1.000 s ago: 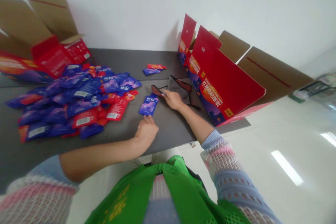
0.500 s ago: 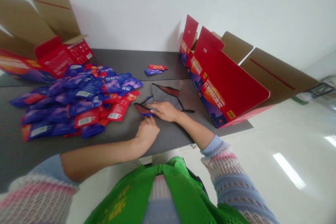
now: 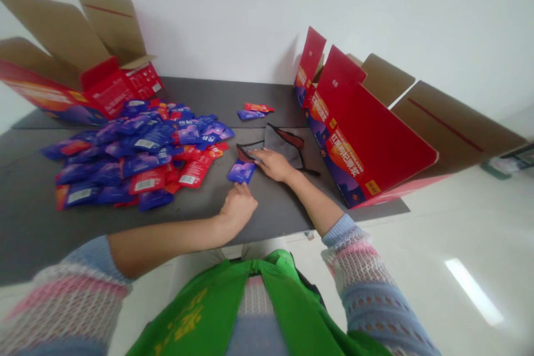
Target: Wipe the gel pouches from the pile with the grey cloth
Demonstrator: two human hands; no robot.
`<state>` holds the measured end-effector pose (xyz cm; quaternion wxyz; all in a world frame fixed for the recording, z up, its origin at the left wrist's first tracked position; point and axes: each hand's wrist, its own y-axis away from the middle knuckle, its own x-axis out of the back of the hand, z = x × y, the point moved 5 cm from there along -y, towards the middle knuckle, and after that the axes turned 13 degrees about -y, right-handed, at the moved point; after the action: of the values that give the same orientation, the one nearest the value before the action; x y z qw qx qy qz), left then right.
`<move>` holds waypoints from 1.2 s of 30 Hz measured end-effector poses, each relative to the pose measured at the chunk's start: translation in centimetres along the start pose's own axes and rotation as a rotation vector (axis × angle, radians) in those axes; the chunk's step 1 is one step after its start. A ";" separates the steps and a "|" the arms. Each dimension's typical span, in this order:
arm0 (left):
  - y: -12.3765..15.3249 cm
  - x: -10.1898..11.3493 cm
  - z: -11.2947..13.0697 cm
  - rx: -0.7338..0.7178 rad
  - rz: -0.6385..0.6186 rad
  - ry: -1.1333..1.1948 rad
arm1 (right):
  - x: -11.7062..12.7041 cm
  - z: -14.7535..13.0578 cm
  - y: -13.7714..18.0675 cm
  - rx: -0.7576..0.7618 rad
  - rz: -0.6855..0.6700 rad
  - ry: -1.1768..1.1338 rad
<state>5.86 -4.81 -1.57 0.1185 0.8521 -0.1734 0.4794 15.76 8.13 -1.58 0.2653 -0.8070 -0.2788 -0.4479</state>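
Between the fingertips of my left hand [image 3: 239,206], pinched at its near edge, is a purple sachet [image 3: 241,171]. Its printed face shows on the tabletop, and its far right corner meets the grey cloth piece. That grey cloth piece [image 3: 273,137] has black edging and reddish-brown parts; its exact kind is unclear. My right hand [image 3: 273,164] rests on the cloth with fingers stretched out, just right of the sachet. Left of both hands lies a heap of purple and red sachets [image 3: 144,147].
An open red carton [image 3: 367,144] stands on the right side of the dark table [image 3: 208,208]. Another open carton [image 3: 112,92] lies at the back left. A red sachet [image 3: 258,107] and a purple sachet [image 3: 250,115] lie apart near the back.
The purple sachet, mostly covered by the cloth before, now shows nearly whole in front of it, held by my left hand. The whole view has shifted slightly to the left.
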 end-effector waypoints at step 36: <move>0.1 0.4 -0.1 -0.103 0.079 -0.047 | -1.1 -3.6 0.5 0.281 -0.181 -0.248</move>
<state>5.93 -4.92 -1.16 0.1390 0.8484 -0.2341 0.4540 13.55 5.14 -1.03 0.2975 -0.7825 -0.4407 -0.3239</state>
